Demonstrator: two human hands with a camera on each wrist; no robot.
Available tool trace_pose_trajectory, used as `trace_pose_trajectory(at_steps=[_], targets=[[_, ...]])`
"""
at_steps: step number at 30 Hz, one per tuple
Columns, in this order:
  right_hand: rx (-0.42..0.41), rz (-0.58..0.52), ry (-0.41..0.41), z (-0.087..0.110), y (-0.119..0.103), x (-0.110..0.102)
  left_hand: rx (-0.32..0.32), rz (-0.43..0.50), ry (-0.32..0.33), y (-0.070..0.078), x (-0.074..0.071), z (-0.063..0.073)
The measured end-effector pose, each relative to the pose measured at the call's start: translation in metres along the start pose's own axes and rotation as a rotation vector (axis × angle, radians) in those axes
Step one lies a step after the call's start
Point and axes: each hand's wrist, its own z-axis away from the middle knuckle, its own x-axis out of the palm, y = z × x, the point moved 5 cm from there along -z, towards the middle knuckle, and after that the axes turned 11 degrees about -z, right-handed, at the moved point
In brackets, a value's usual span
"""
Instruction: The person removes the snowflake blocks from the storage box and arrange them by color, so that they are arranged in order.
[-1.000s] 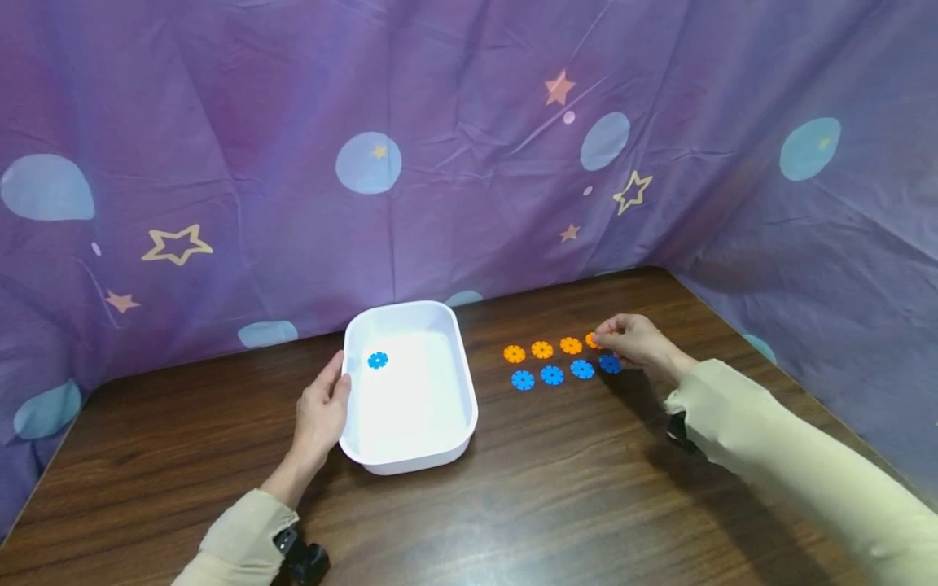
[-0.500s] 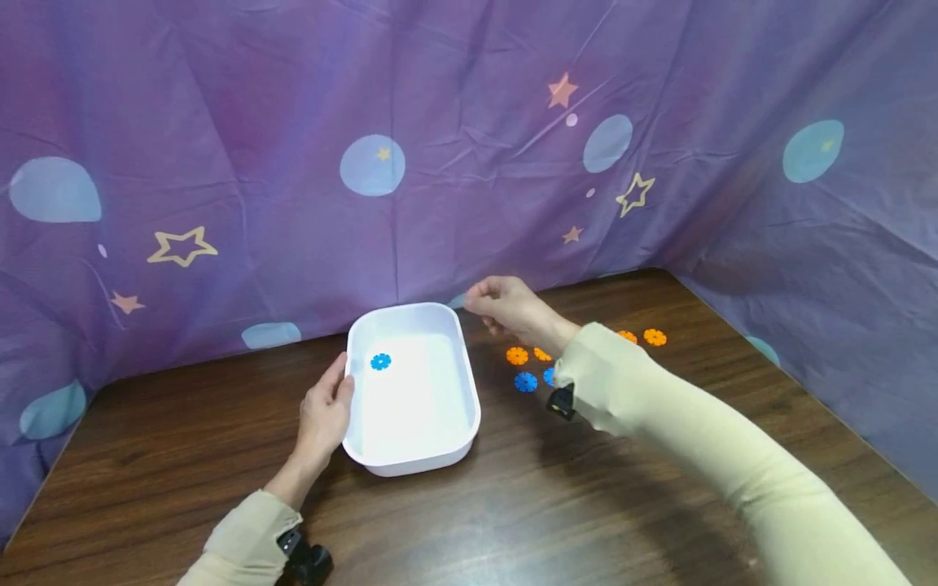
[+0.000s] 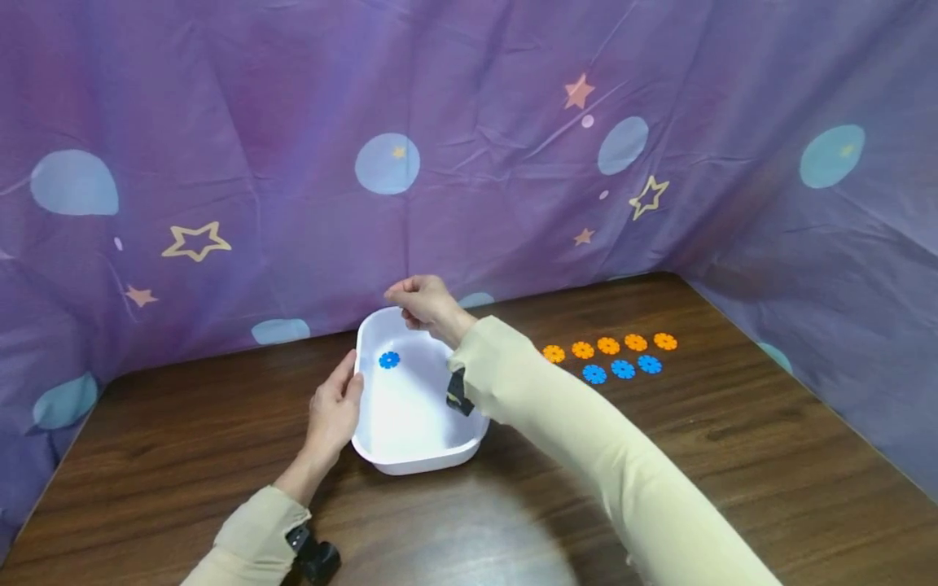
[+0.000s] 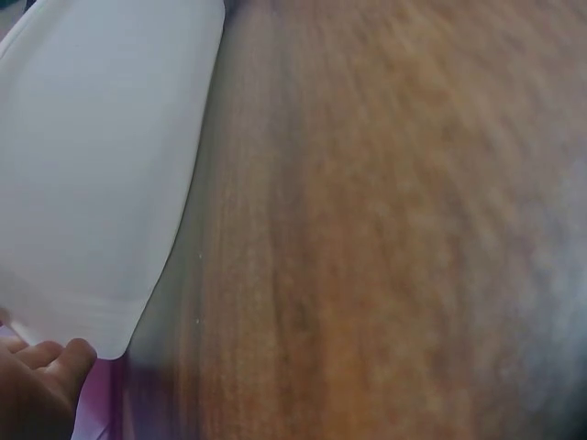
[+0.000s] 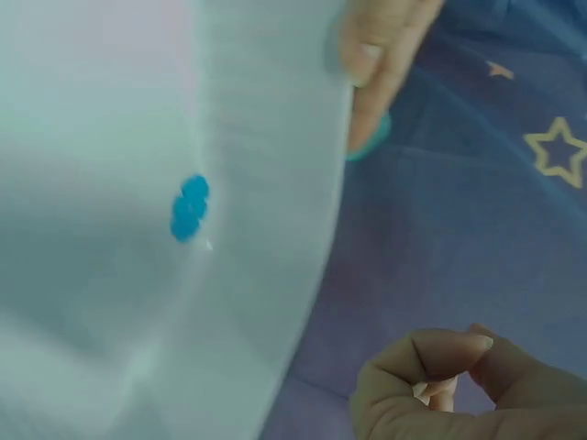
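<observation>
A white plastic tray [image 3: 406, 467] sits on the table, and my left hand [image 3: 331, 415] grips its left side, thumb at the rim. In the left wrist view this thumb [image 4: 73, 365] lies at the tray's corner. One blue notched, flower-shaped disc [image 3: 389, 360] lies inside the tray; it shows beside the tray wall in the right wrist view. Over the tray's far end is my right hand [image 3: 428, 305], its fingers curled. Seen from the right wrist, the thumb and index tips of that right hand [image 5: 440, 394] meet with nothing visible between them.
Right of the tray, orange notched discs [image 3: 608, 346] form a row, with blue discs [image 3: 623, 369] in a second row nearer me; my right sleeve [image 3: 572, 407] hides part of both rows. A purple patterned cloth [image 3: 308, 163] hangs behind the wooden table [image 3: 183, 431].
My right hand has left the disc rows and moved left to above the tray. The left hand keeps its grip on the tray, and the blue disc inside stays in place.
</observation>
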Motion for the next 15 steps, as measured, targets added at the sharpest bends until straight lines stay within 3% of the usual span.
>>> trace_pose_trajectory(at_steps=[10,15], targets=[[0.053,0.060,0.108,-0.017,0.041,0.007,0.000,-0.015,0.002,0.000,0.000,0.000],[0.031,0.132,0.120,-0.043,0.071,-0.003,0.005,-0.012,0.003,-0.001,0.000,-0.002]])
